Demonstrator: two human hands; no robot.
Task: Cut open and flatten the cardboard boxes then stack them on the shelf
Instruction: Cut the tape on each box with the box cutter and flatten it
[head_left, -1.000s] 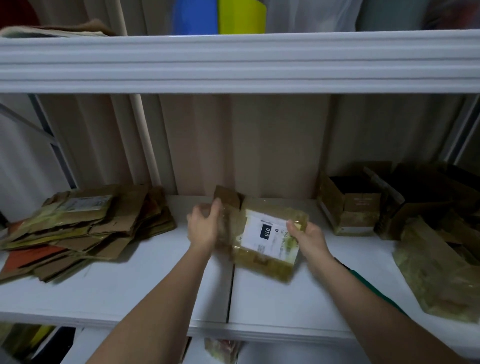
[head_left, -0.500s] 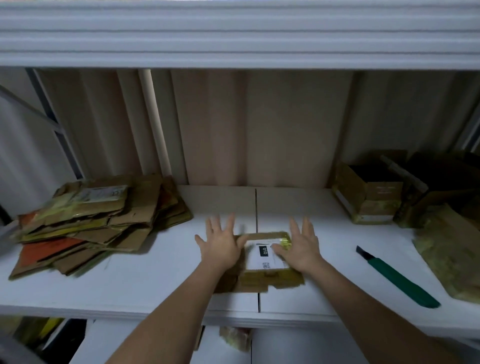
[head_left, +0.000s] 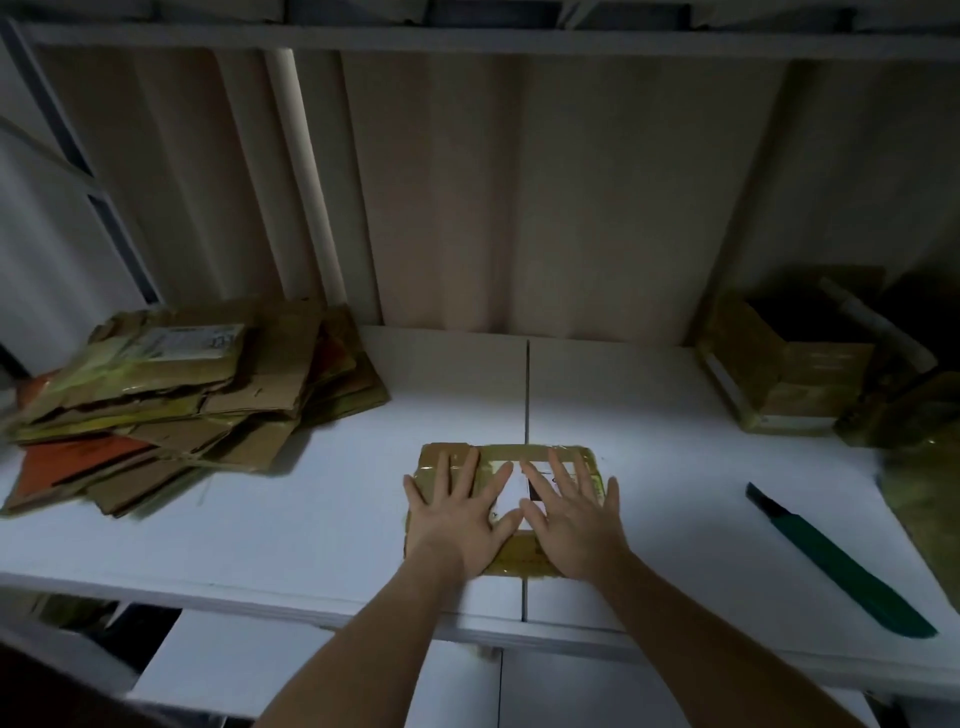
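White shelf, flattened box, label unreadable

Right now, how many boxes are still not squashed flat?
1 for sure: the open cardboard box at the shelf's back right. Dark, crumpled cardboard beside it may hide more.

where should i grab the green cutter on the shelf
Grip the green cutter by its long handle, with the right hand coming from above. It lies flat on the shelf, dark blade tip pointing away, so keep fingers toward the near end.
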